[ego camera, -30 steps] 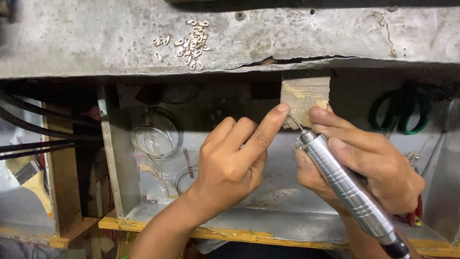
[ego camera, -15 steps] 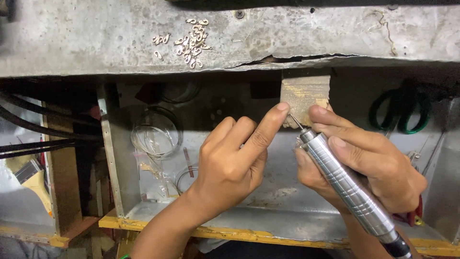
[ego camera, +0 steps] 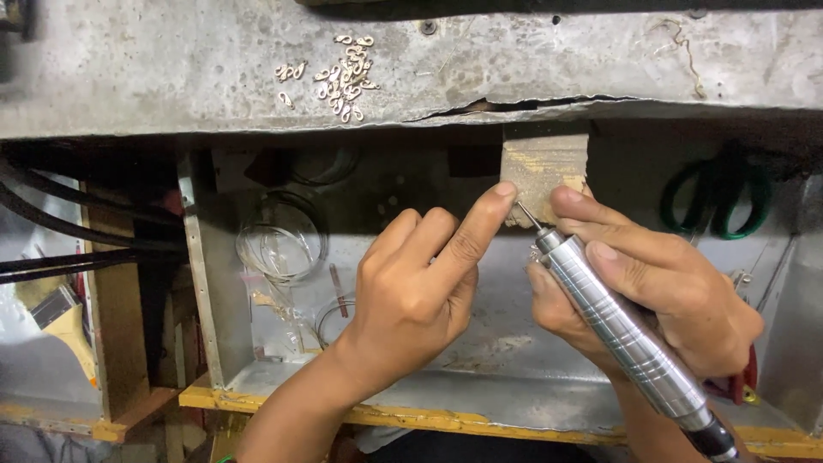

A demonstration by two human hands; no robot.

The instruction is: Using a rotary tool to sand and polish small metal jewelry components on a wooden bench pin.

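Almost nothing has shifted since the earlier frames: both hands sit where they were, the bit at the same spot against the block.

The work centres on the wooden bench peg (ego camera: 543, 171), a worn block jutting down from under the front edge of the grey workbench top (ego camera: 514, 77), right of its middle. The left hand (ego camera: 420, 291) has its forefinger stretched out, its tip pressed to the peg's lower left corner, the other fingers curled loosely; whether a small piece is pinned under that fingertip cannot be told. The right hand (ego camera: 651, 291) is closed around a ribbed steel rotary handpiece (ego camera: 617, 326), held like a pen, its fine bit (ego camera: 525, 214) meeting the peg just beside the left fingertip.

Judgement: the step calls for light pressure, the right hand's fingers braced against the peg, and the bit kept off the left fingertip.

On the benchtop, near its front edge left of centre, lies a scatter of small metal links (ego camera: 339, 73). Below it, a metal catch tray (ego camera: 480, 377), a clear glass bowl (ego camera: 283, 240) at left, green-handled scissors (ego camera: 716, 201) hanging at right.
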